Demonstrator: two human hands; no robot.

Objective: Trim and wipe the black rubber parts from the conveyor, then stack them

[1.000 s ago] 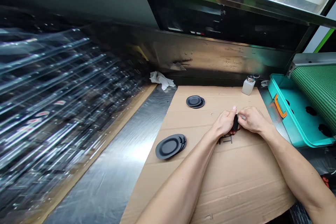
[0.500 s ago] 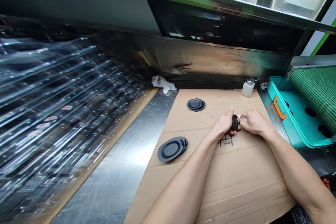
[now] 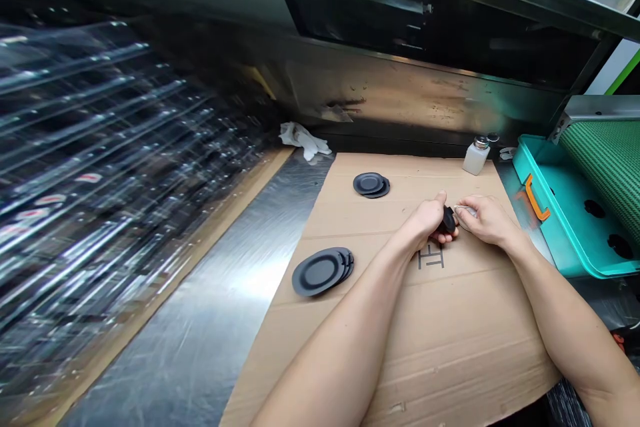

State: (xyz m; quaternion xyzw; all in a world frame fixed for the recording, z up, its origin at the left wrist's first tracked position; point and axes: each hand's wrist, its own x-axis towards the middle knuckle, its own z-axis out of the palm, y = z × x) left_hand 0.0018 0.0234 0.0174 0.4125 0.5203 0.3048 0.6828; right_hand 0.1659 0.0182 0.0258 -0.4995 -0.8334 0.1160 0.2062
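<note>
1 black part gripped in L hand over cardboard, prob. to steady it; R hand pinches small pale item just beside; dark discs overlapped to L, prob. to save space

Matt discs, creased cardboard, metal tabletop.

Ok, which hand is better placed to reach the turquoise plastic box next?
Probably the right hand: it is nearer the box, though apparently pinching a whitish thing; the left hand, farther off, holds a small black part.
</note>
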